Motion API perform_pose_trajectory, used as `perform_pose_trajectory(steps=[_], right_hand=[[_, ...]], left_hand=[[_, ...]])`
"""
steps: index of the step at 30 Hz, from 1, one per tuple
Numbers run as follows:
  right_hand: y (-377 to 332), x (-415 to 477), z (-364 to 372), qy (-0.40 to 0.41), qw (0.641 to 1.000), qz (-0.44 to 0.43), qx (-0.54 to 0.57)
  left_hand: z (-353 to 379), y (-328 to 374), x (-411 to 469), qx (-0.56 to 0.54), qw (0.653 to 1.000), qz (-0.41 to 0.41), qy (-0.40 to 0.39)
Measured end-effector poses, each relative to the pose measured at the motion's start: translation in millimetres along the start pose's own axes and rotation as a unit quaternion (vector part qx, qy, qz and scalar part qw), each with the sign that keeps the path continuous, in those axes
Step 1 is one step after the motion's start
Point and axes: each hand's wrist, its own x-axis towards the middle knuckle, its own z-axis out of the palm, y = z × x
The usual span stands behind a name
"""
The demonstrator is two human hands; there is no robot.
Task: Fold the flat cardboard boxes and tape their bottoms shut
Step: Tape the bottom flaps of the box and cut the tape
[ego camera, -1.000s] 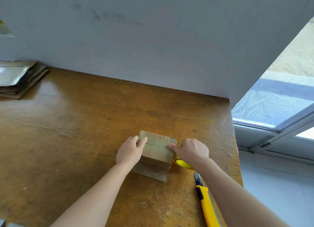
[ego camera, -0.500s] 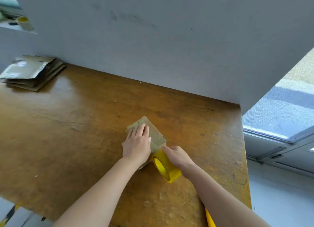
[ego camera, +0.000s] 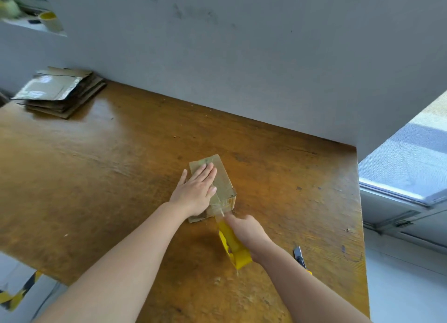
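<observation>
1. Box point(ego camera: 223, 177) lies on the table point(ego camera: 96, 177) under the flat, straight-fingered left hand point(ego camera: 196, 192); the right hand point(ego camera: 246, 228) grips the yellow tape roll point(ego camera: 233, 246) just near the box's near end.
2. Table's right edge is close; wide tabletop stretches left to the cardboard stack point(ego camera: 60, 93).

Bright, soft daylight enters from the window point(ego camera: 406, 172) on the right. The varnished table point(ego camera: 96, 177) carries a broad pale sheen towards its far left, and the top sheet of the stack of flat cardboard point(ego camera: 55, 90) glares almost white. Shadows are soft: a dim patch lies on the wood left of the tape roll point(ego camera: 233, 246). The right hand point(ego camera: 246, 228) is slightly smeared by motion. The far left corner is blurred, and wide-angle distortion bends straight edges near the borders
</observation>
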Motion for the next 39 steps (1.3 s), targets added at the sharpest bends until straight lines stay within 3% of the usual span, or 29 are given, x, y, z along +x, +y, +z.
perform_pose_trajectory(steps=[2, 7, 12, 19, 28, 33, 35, 37, 39], right_hand=[[1.4, -1.7, -2.4, -0.013, 0.999, 0.051, 0.014], [-5.9, 5.0, 2.1, 0.000, 0.998, 0.061, 0.003], [-5.9, -0.9, 3.4, 0.030, 0.994, 0.039, -0.099], [-11.3, -15.1, -0.1, -0.003, 0.998, -0.042, -0.052], [-2.8, -13.5, -3.7, -0.042, 0.998, -0.045, -0.026], [5.6, -6.2, 0.2, -0.042, 0.998, -0.042, 0.031], [8.2, -6.4, 2.4, -0.037, 0.997, -0.051, 0.046], [10.2, -4.9, 4.3, -0.029, 0.997, -0.049, 0.057], [11.5, -3.6, 5.9, -0.026, 0.997, -0.043, 0.061]], left_hand=[[-0.2, -1.3, 0.3, 0.004, 1.000, 0.000, 0.000], [-2.2, 1.3, 0.8, 0.017, 1.000, 0.003, -0.015], [0.5, 9.3, -1.1, 0.057, 0.997, 0.007, 0.043], [1.0, 17.6, 0.2, 0.141, 0.988, 0.014, 0.064], [3.6, 13.1, 2.6, 0.061, 0.995, 0.019, 0.075], [12.4, 7.1, -11.1, -0.008, 0.981, 0.065, 0.184], [16.9, 8.5, -19.1, -0.116, 0.960, 0.043, 0.251], [18.8, 13.4, -27.7, -0.244, 0.904, -0.042, 0.347], [21.3, 20.8, -38.5, -0.347, 0.851, -0.142, 0.367]])
